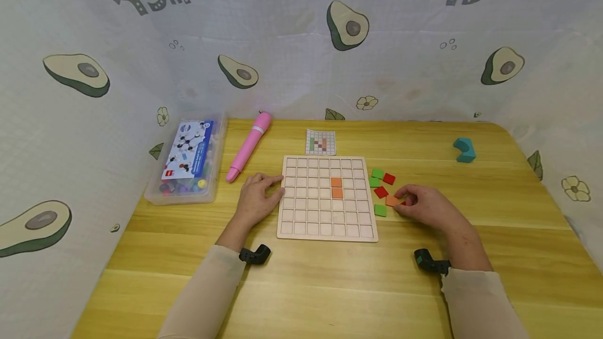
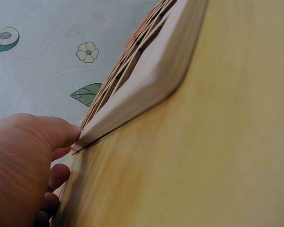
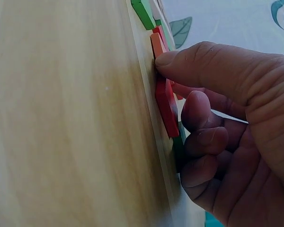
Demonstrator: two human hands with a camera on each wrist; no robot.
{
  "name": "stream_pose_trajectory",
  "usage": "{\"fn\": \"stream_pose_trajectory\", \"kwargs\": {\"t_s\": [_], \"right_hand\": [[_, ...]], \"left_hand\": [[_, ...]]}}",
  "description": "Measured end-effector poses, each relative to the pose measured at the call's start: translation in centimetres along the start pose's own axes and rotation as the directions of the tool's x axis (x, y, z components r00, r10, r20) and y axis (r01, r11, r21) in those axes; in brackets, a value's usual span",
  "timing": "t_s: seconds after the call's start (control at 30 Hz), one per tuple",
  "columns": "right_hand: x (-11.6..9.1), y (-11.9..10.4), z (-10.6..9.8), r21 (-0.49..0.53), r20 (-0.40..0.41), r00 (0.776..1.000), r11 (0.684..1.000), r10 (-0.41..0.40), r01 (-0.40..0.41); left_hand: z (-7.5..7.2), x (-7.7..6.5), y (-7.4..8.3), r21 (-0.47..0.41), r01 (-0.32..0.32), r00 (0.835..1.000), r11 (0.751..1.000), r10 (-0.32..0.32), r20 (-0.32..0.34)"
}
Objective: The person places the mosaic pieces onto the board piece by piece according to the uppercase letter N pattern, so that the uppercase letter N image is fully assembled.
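Observation:
A square wooden grid board [image 1: 327, 230] lies mid-table, with two orange tiles [image 1: 336, 187] set one above the other in its cells. My left hand [image 1: 255, 200] rests against the board's left edge, thumb and index fingertip touching it; in the left wrist view the thumb [image 2: 61, 132] meets the edge. Right of the board, my right hand [image 1: 426, 207] pinches an orange tile [image 1: 391, 201] between thumb and index finger, low over the table. A red tile [image 3: 166, 106] lies under that hand, partly hidden. Several green tiles [image 1: 380, 210] and red tiles [image 1: 388, 178] lie loose around it.
Behind the board lies a small paper card [image 1: 321, 142] printed with a coloured grid pattern. To the left are a pink pen-shaped object [image 1: 249, 145] and a clear plastic box [image 1: 186, 161] of coloured pieces. A teal arch-shaped block [image 1: 465, 150] stands at the back right.

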State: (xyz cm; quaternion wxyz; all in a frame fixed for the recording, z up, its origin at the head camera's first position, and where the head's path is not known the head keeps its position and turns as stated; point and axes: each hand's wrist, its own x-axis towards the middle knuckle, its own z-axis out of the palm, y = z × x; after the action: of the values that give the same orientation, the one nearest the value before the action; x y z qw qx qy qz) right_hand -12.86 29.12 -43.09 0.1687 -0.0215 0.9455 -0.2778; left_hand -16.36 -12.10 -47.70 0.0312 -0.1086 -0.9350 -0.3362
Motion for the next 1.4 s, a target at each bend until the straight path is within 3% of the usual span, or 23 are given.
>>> {"fn": "stream_pose_trajectory", "kwargs": {"t_s": [0.63, 1.2, 1.4], "right_hand": [[-0.5, -0.7, -0.4, -0.005, -0.034, 0.999, 1.000, 0.002, -0.003], [-0.1, -3.4, 1.0, -0.002, -0.048, 0.995, 0.996, -0.092, 0.092], [0.2, -4.5, 1.6, -0.023, -0.060, 0.983, 0.985, -0.174, 0.173]], "left_hand": [[0.0, -0.1, 0.0, -0.009, -0.002, 1.000, 1.000, 0.002, 0.004], [0.2, -0.1, -0.2, -0.010, 0.000, 1.000, 1.000, 0.000, 0.002], [0.2, 0.0, -0.2, -0.007, -0.001, 1.000, 1.000, 0.001, 0.004]]}}
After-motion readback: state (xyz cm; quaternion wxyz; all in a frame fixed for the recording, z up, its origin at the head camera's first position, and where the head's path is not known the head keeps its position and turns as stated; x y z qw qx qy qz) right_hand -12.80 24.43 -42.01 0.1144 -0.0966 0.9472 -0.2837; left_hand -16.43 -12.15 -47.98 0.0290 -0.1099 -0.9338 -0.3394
